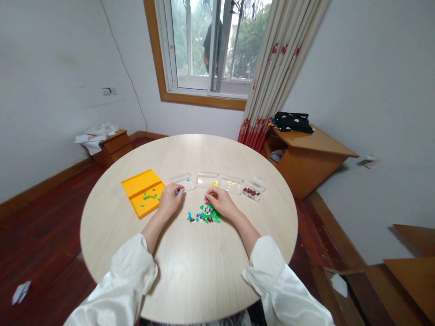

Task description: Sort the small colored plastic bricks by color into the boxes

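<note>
My left hand (170, 199) is closed just right of the yellow case (138, 185), with small blue and dark building bricks (177, 192) at its fingertips. My right hand (221, 202) hovers over a loose pile of small bricks (204, 217) in green, blue, brown and white. Its thumb and fingers are pinched together, and whatever lies between them is too small to make out. Green bricks (147, 197) are scattered in the open yellow case. Beyond the hands, a clear tray (185, 185) holds a blue brick.
More clear trays stand in an arc: one with yellow pieces (212, 184), one with pale yellow pieces (231, 184), one with brown pieces (252, 192). All rest on a round wooden table (190, 271). A wooden cabinet (306, 154) with folded dark cloth is at the right.
</note>
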`<state>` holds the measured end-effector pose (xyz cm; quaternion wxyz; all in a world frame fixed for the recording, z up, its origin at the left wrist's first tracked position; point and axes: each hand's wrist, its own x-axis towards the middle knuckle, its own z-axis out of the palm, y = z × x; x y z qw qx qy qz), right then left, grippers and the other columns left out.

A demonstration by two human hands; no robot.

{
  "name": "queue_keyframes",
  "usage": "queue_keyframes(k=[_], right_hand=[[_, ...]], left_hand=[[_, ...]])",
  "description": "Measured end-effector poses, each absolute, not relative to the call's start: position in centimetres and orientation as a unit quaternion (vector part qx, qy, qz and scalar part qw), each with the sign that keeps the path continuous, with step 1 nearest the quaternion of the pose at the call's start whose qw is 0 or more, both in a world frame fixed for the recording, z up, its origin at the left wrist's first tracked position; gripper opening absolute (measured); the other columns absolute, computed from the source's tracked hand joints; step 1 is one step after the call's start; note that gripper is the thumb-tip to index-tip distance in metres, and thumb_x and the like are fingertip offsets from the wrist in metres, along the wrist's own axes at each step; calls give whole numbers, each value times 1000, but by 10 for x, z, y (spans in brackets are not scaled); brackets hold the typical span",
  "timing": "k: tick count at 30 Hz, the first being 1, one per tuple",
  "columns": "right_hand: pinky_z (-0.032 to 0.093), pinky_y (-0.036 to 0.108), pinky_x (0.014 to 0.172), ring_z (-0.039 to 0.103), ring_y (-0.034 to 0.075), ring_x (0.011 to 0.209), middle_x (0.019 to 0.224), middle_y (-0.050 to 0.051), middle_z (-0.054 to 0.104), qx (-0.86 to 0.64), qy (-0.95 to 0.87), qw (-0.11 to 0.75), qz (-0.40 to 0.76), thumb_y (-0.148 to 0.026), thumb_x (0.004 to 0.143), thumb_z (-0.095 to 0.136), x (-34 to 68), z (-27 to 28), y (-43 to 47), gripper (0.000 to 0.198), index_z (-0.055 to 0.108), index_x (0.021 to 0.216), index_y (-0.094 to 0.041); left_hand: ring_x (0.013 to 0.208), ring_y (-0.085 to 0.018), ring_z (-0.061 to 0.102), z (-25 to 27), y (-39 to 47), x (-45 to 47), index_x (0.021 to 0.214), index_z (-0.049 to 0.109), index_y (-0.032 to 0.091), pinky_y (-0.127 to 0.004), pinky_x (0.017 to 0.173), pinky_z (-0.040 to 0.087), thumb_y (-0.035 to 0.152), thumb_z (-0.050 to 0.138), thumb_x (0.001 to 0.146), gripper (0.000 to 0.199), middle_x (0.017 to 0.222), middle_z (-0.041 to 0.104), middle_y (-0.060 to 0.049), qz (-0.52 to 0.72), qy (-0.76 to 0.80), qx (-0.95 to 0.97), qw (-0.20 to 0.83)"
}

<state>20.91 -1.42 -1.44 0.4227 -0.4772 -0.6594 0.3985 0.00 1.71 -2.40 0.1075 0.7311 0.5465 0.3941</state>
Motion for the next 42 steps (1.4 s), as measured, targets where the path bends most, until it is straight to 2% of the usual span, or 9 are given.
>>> queue_keyframes(k=[5, 12, 17, 25, 36, 42], right_hand=[[52, 25, 60, 62, 11, 59, 64, -1, 63, -466, -608, 442, 467, -27, 77, 60, 203, -20, -12, 12, 55, 74, -17], [51, 25, 63, 60, 10, 57, 60, -3, 62, -452, -616, 439, 472, -23, 78, 57, 200, -17, -15, 7, 55, 73, -18], [49, 24, 59, 59, 11, 56, 59, -3, 61, -444, -616, 437, 483, -26, 77, 60, 197, -18, -15, 10, 56, 73, -18], [48, 23, 56, 57, 10, 54, 59, -2, 63, -432, -602, 435, 512, -33, 75, 63, 197, -19, -14, 17, 56, 72, -17], [49, 26, 64, 59, 9, 58, 64, -1, 63, -376, -602, 430, 558, -38, 71, 66, 201, -13, -16, 29, 66, 89, -15], [48, 26, 63, 58, 9, 57, 64, -1, 63, -394, -604, 436, 538, -35, 74, 62, 201, -16, -14, 29, 66, 95, -15]], left_hand=[[60, -13, 51, -18, 8, 14, 83, 69, 16, -27, 63, 43, 26, 52, 79, 20, 71, 64, -4, 405, 495, 745, 189], [66, -13, 52, -13, -6, 28, 91, 69, 18, -26, 65, 43, 27, 59, 79, 18, 75, 62, -3, 390, 422, 793, 204], [69, -14, 54, -9, -9, 31, 83, 68, 19, -27, 67, 43, 27, 57, 81, 14, 75, 62, -2, 379, 410, 803, 208], [65, -13, 52, -8, -12, 33, 75, 65, 17, -26, 65, 41, 26, 57, 79, 13, 69, 62, -1, 374, 433, 792, 215], [60, -12, 50, -5, -9, 32, 78, 66, 17, -25, 60, 41, 26, 52, 76, 17, 70, 65, -1, 418, 459, 734, 277], [60, -12, 50, -8, -4, 28, 82, 67, 16, -25, 61, 42, 25, 51, 75, 19, 74, 67, -2, 433, 476, 723, 252]])
